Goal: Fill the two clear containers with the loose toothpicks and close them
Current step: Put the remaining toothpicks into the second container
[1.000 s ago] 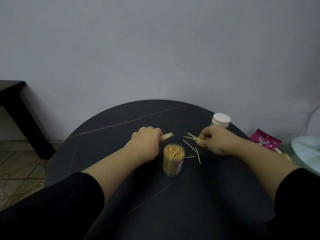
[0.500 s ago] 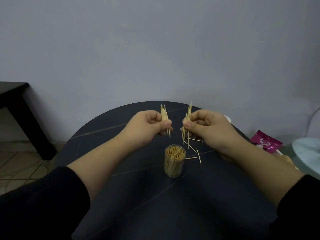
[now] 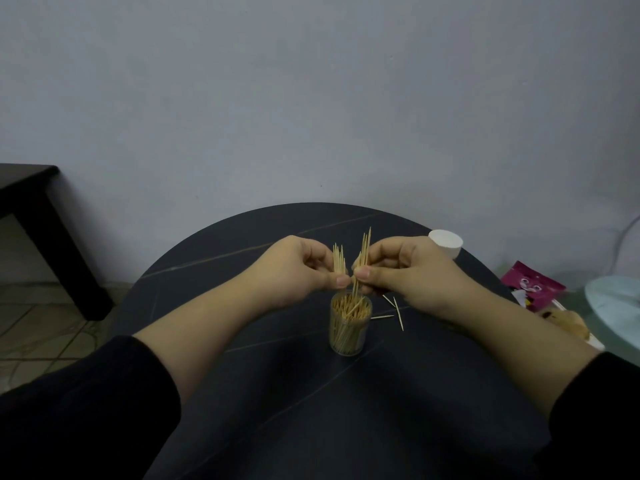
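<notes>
Dim, flat light; wide-angle edge distortion

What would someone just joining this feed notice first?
Over the middle of the round black table, the left hand pinches a short upright bundle of wooden toothpicks and the right hand a taller bundle, both just above the open clear cylindrical container, which is packed with toothpicks. A few loose toothpicks lie on the table right of it, and a white round cap sits at the far right edge.
</notes>
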